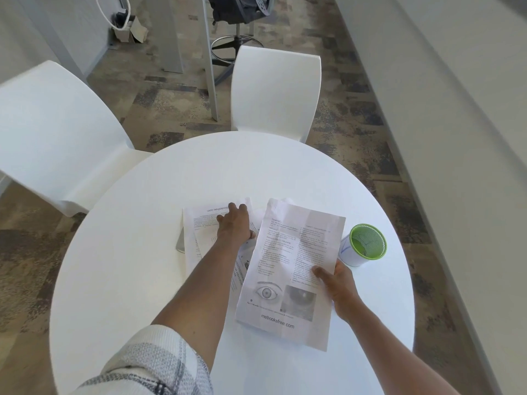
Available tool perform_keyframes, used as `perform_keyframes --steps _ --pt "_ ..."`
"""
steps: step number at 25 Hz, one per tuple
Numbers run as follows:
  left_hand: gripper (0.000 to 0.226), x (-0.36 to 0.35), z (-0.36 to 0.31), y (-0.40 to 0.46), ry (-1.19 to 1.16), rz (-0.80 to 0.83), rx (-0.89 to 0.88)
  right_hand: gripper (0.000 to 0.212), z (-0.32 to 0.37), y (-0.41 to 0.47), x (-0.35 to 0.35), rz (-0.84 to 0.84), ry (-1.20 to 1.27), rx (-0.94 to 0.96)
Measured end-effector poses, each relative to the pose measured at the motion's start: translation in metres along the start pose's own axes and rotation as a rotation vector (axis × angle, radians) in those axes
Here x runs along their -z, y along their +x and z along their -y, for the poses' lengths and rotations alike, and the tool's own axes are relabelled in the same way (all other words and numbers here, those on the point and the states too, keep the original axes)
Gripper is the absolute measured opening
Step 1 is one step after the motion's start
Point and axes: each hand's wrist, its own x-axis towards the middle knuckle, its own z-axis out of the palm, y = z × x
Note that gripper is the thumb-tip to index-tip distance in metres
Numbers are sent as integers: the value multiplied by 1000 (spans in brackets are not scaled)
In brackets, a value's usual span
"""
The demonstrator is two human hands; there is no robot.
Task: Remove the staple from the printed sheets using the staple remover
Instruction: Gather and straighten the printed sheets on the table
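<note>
A printed sheet [288,269] with an eye picture and text is lifted slightly above the round white table [142,252]; my right hand [336,286] grips it at its right edge, thumb on top. Other printed sheets [199,223] lie flat on the table to the left, turned upside down to me. My left hand [235,223] rests flat on them, fingers spread. A grey object [180,243] pokes out from under the left edge of those sheets; I cannot tell what it is. No staple is visible.
A green mesh cup [368,242] stands on the table right of the held sheet, with a white cup [349,255] against it. Two white chairs [273,92] [57,132] stand beyond the table's far edge. A wall runs along the right.
</note>
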Motion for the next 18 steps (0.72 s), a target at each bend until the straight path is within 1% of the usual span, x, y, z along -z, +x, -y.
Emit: perform_keyframes --steps 4,5,7,10,12,15,16,18 --pt "63 -3 4 7 5 -20 33 30 -1 1 4 0 21 -2" --pt "59 -4 5 10 8 -31 35 31 0 1 6 2 25 -1" --pt "45 -4 9 12 32 -76 19 36 1 1 6 6 31 5" --pt "24 0 14 10 10 -139 -38 30 2 3 9 0 49 7" --pt "17 4 21 8 -128 -100 -72 28 3 3 9 2 66 7" --pt "17 19 34 2 -400 -20 -80 28 7 1 0 28 99 24" --pt "19 26 37 -3 -483 8 -74 29 10 0 -5 41 110 27" --pt "9 36 46 -14 -679 100 -46 37 16 -2 -16 79 140 38"
